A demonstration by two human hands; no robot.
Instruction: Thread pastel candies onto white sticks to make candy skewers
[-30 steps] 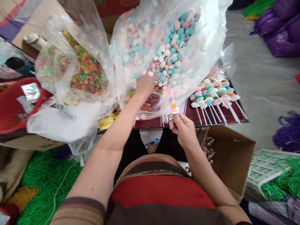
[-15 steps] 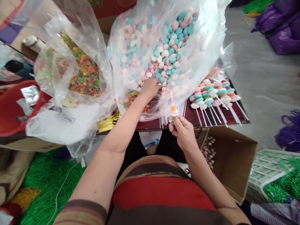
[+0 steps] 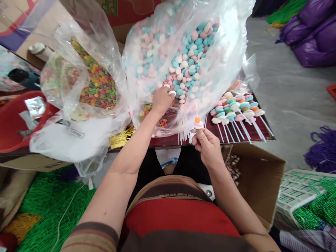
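Note:
My left hand (image 3: 163, 99) pinches a white marshmallow (image 3: 172, 92) at the lower mouth of a large clear bag (image 3: 231, 45), beside loose pink, blue and white marshmallows (image 3: 193, 61). In my right hand (image 3: 208, 145) is an upright candy skewer (image 3: 198, 123), gripped between thumb and fingers. On its stick sit an orange piece, a pink one and a white one, and the bare tip points up. Finished-looking marshmallow skewers (image 3: 231, 113) lie in a pile on the dark red table (image 3: 168, 140), to the right of my right hand.
A clear bag of colourful ring candies (image 3: 98, 84) stands left, near a red basin (image 3: 13, 122). White sticks (image 3: 185, 131) and gold ties (image 3: 120, 138) lie along the table's front edge. Below right are an open cardboard box (image 3: 262, 182) and a white crate (image 3: 296, 190).
My left hand has drawn slightly back from the marshmallows, and a white one now shows in its fingers. My right hand still holds the skewer, slightly farther right in view.

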